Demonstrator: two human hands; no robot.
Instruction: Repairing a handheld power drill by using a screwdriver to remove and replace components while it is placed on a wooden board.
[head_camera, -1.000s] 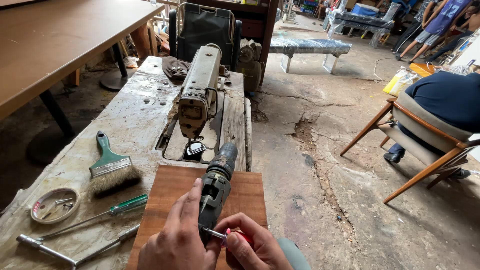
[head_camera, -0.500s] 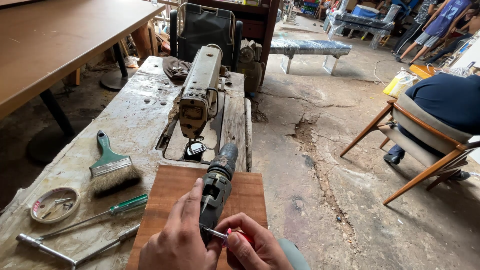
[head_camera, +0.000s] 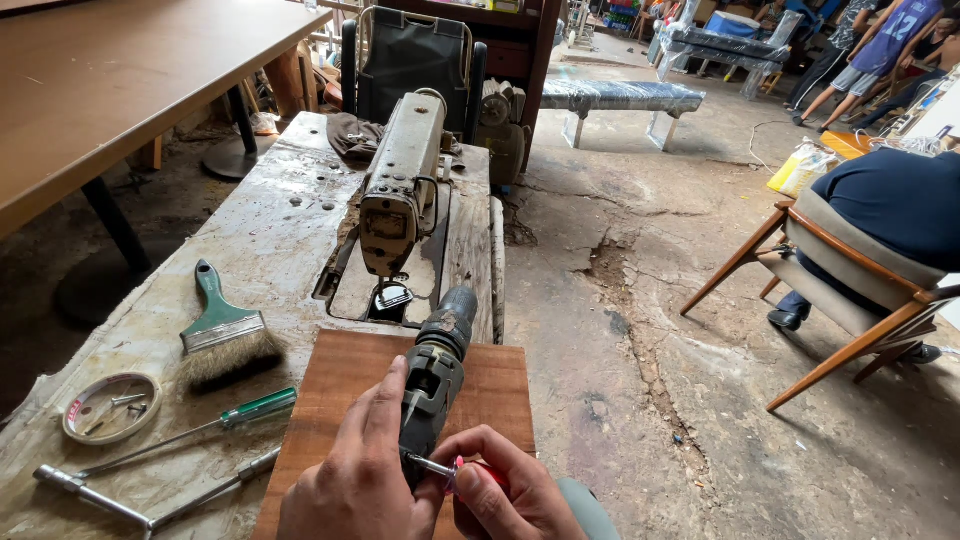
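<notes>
1. The worn, pale-topped desk (head_camera: 250, 250) runs away from the viewer; its right edge drops to a cracked concrete floor (head_camera: 640, 330) with open room, up to a wooden-framed chair (head_camera: 850, 300) well off to the right where a person in a dark blue top (head_camera: 900, 210) sits.
2. A reddish-brown wooden board (head_camera: 340, 385) lies at the near right corner of the desk. Just beyond it, an old cream sewing machine head (head_camera: 400, 190) stands along the right edge.
3. Left of the board lie a green-handled bristle brush (head_camera: 225, 335), a green-handled screwdriver (head_camera: 215, 425), a round tin lid holding small parts (head_camera: 110, 407) and a grey metal T-shaped wrench (head_camera: 95, 495) near the near edge.
4. Against the earlier frames, nothing on the desk has shifted; the drill and both hands sit as before.
5. The left hand (head_camera: 355, 480) wraps the rear of a dark grey cordless drill (head_camera: 435, 365), which lies over the board pointing away.
6. The right hand (head_camera: 505, 495) pinches a small red-handled screwdriver (head_camera: 445, 468), its tip touching the drill body.
</notes>
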